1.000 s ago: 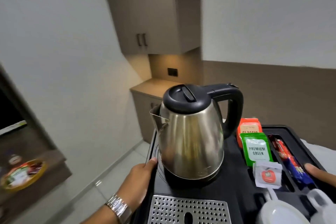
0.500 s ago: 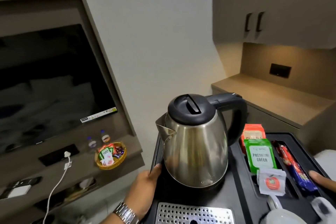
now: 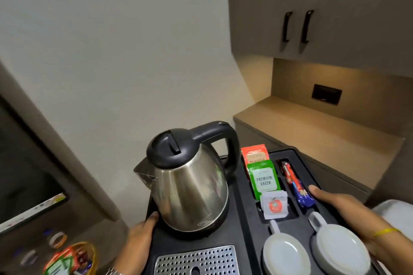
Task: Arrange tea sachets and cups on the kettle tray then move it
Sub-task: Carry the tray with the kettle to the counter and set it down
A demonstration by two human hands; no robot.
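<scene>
- Kettle tray (image 3: pixel 242 207), black, gripped at both side edges and carried in front of the body, with a wood counter (image 3: pixel 317 131) beyond its far right corner.
- Left hand (image 3: pixel 139 243) clamped on the tray's left edge, thumb lying over the rim just beside the kettle base, remaining fingers hidden under the tray.
- Right hand (image 3: pixel 344 214) closed on the tray's right edge, thumb stretched along the top near the stick sachets; yellow band at the wrist.
- Stainless kettle (image 3: pixel 190 187) standing upright on the left half of the tray, black lid and handle, spout pointing left.
- Perforated metal drip grille (image 3: pixel 196 261) set in the near part of the tray, in front of the kettle.
- Orange "Classic" sachet (image 3: pixel 254 154) upright in the far slot of the middle compartment, green "Premium Green" sachet (image 3: pixel 264 177) leaning just in front of it, partly covering it.
- White sachet with a red apple mark (image 3: pixel 274 205) in the next slot nearer.
- Red and blue stick sachets (image 3: pixel 295 183) lying lengthwise in the narrow right slot.
- Two white cups (image 3: pixel 342 250), seated side by side at the near right; cannot tell whether upturned.
- Yellow basket of sachets (image 3: pixel 71 259) low at the near left, well apart from the tray.
</scene>
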